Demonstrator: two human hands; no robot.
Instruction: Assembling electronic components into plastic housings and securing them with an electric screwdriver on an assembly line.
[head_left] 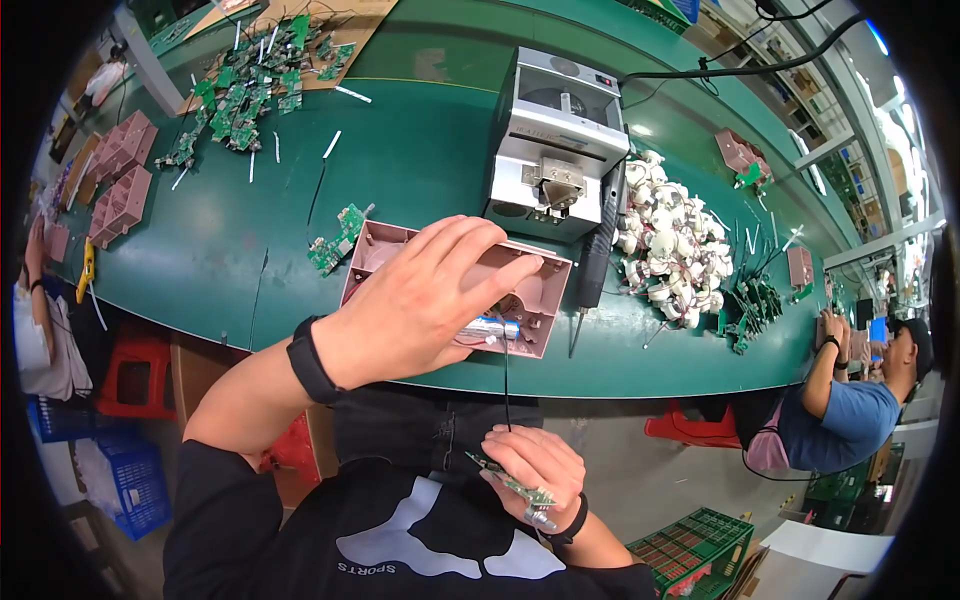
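Observation:
My left hand [405,300] reaches across a pink plastic housing [545,330], its fingers on the far side and the open cavity facing up. The palm hides the housing's left middle. Beside the thumb, a blue cylindrical battery [510,329] with thin wires lies inside. Below the table edge, close to my body, my right hand [540,465] is closed on a green circuit board [515,485] that carries a metal part. A black cable [507,385] runs from the housing down to my right hand. Another circuit board [338,240] lies left of the housing.
A grey-and-white benchtop machine [555,140] stands behind the housing, with a black electric screwdriver [597,250] at its right. White round parts with wires [675,240] are heaped farther right. Circuit boards [245,95] pile up far left, near pink housings [120,205]. A co-worker [845,410] sits at right.

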